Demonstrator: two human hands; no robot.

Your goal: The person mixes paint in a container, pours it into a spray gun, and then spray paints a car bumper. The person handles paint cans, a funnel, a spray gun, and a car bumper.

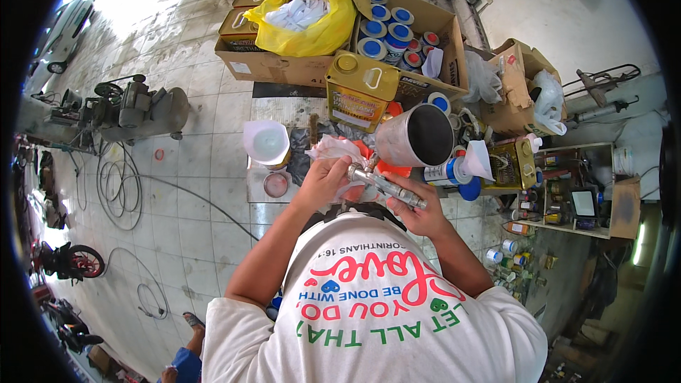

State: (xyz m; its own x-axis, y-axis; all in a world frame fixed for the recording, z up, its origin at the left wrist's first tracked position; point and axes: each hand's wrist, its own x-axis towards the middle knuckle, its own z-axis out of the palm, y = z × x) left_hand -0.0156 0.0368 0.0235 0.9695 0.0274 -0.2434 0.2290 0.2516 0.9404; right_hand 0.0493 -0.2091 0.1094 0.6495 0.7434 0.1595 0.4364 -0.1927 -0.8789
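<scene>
A metal paint spray gun (386,186) is held level in front of my chest, between both hands. My right hand (420,214) is wrapped round its right end. The fingers of my left hand (325,183) are closed at its left end, against a crumpled pink-and-white rag (336,147); whether they also grip the rag is hard to see. Just beyond the gun is a large grey metal cup (404,140), tilted, its dark mouth facing right; it appears joined to the gun by a small fitting. Orange-red material (394,169) shows behind them.
A gold square tin (360,92) stands ahead, before cardboard boxes of blue-lidded cans (399,34) and a yellow plastic bag (306,28). Left of my hands is a white-lined container (267,143). A can (447,172) lies at right. An air compressor (135,110) and hose (198,197) are farther left.
</scene>
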